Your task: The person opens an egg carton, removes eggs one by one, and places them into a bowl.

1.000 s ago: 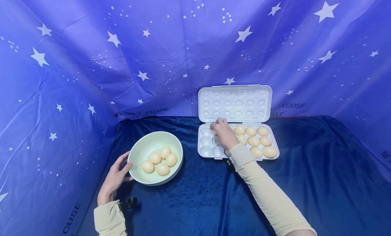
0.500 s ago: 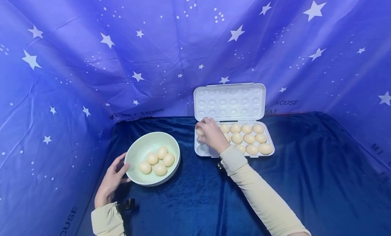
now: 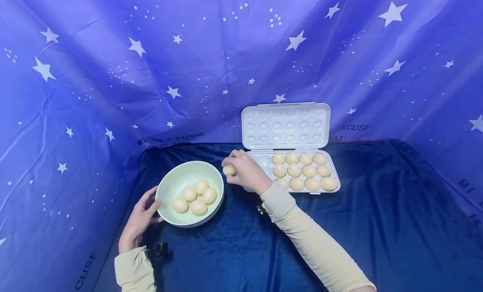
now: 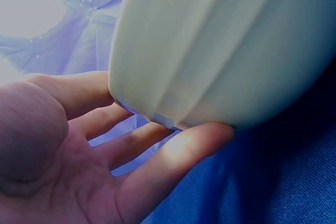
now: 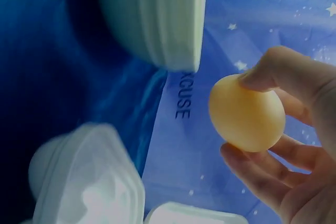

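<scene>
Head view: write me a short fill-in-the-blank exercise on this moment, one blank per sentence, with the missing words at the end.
1. One egg is held in the person's ____ hand.
2. Inside the pale green bowl lie ____ eggs.
3. The lid of the white tray is ____ rather than shut.
4. The cloth beneath the bowl and tray is dark ____ in colour.

Missing words: right; five; open; blue.

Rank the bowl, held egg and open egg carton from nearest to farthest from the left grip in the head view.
1. Bowl, touching the left grip.
2. Held egg, in the right grip, right of the bowl.
3. Open egg carton, farther right.
</scene>
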A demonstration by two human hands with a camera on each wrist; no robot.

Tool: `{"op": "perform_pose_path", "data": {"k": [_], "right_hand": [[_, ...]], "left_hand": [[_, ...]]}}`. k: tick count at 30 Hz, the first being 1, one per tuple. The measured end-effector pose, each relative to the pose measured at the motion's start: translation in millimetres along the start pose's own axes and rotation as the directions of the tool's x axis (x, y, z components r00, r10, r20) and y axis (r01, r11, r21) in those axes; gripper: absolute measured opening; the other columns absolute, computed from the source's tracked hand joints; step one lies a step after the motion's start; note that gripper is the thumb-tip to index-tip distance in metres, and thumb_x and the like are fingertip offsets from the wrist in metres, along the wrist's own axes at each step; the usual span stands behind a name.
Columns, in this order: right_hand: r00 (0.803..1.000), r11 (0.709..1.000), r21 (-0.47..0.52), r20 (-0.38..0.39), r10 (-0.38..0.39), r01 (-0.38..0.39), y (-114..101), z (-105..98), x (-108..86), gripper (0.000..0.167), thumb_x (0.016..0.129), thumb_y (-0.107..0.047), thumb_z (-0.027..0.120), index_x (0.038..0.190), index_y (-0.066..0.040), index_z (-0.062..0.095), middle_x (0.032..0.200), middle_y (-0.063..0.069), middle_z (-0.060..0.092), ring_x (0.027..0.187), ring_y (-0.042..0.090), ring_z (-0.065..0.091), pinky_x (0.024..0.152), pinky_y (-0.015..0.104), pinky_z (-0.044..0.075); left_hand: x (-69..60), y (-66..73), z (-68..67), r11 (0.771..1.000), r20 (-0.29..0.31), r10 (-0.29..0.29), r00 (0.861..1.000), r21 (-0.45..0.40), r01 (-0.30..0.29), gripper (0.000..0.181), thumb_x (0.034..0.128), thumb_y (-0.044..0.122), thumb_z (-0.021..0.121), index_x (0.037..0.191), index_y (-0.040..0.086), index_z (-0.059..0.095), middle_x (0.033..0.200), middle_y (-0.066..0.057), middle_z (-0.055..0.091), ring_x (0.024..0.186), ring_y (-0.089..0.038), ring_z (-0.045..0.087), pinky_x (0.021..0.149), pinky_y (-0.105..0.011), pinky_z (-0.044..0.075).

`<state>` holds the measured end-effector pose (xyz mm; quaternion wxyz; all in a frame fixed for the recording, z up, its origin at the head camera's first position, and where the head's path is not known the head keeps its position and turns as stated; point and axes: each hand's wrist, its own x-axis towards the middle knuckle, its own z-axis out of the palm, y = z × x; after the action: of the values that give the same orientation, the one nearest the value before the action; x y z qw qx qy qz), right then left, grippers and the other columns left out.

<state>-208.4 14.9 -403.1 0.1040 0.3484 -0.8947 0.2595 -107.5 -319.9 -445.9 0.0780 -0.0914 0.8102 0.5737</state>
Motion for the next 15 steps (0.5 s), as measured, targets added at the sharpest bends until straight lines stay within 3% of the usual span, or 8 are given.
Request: {"op": "perform_pose_path", "data": {"k": [5, 15], "right_hand": [[0.999, 0.999, -0.003, 0.019, -0.046, 0.046, -12, 7, 4.6, 0.029, 0.077, -0.014, 0.074, 0.106, -0.011, 0.074, 0.104, 0.006, 0.066, 0.093, 0.022, 0.055, 0.076, 0.033, 0.049], [0.985, 0.997, 0.001, 0.157, -0.071, 0.072, -30, 29, 8.5, 0.031, 0.081, -0.010, 0.073, 0.112, -0.009, 0.072, 0.114, 0.005, 0.067, 0.107, 0.022, 0.057, 0.095, 0.034, 0.051]], "left_hand": [[0.3, 0.3, 0.0, 1.000, -0.002, -0.007, 1.000, 0.002, 0.007, 0.056, 0.1061, 0.021, 0.049, 0.156, 0.008, 0.026, 0.151, -0.028, 0.036, 0.087, -0.001, 0.063, 0.069, -0.026, 0.061], [0.3, -1.0, 0.1, 1.000, -0.009, 0.010, 1.000, -0.001, -0.010, 0.056, 0.1061, 0.020, 0.049, 0.155, 0.006, 0.026, 0.147, -0.030, 0.040, 0.084, -0.001, 0.064, 0.068, -0.027, 0.062]]}}
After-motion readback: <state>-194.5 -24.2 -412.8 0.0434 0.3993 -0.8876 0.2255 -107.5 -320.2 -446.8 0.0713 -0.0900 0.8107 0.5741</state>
